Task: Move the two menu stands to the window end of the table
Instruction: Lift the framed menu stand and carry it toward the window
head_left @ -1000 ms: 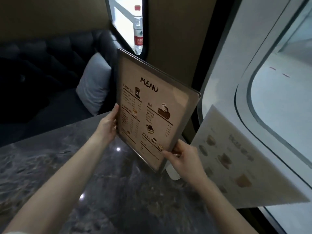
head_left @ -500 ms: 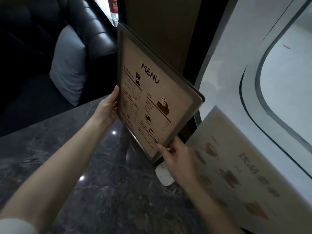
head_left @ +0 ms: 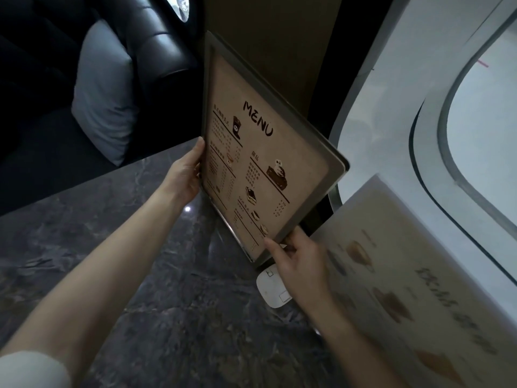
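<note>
A brown menu stand (head_left: 263, 152) headed "MENU" stands tilted over the far right end of the dark marble table (head_left: 117, 261), next to the window. My left hand (head_left: 186, 175) grips its left edge. My right hand (head_left: 296, 259) holds its lower right corner. Whether its bottom edge touches the table I cannot tell. A second menu stand (head_left: 405, 289), pale and blurred, stands at the right against the window glass, just right of my right wrist.
A small white device (head_left: 270, 289) lies on the table under my right hand. A dark leather sofa (head_left: 156, 43) with a grey cushion (head_left: 106, 91) sits beyond the table's far edge. The window (head_left: 447, 121) runs along the right.
The view has tilted down and drawn closer. The held menu stand has shifted slightly toward the window end, both hands keeping their grip.
</note>
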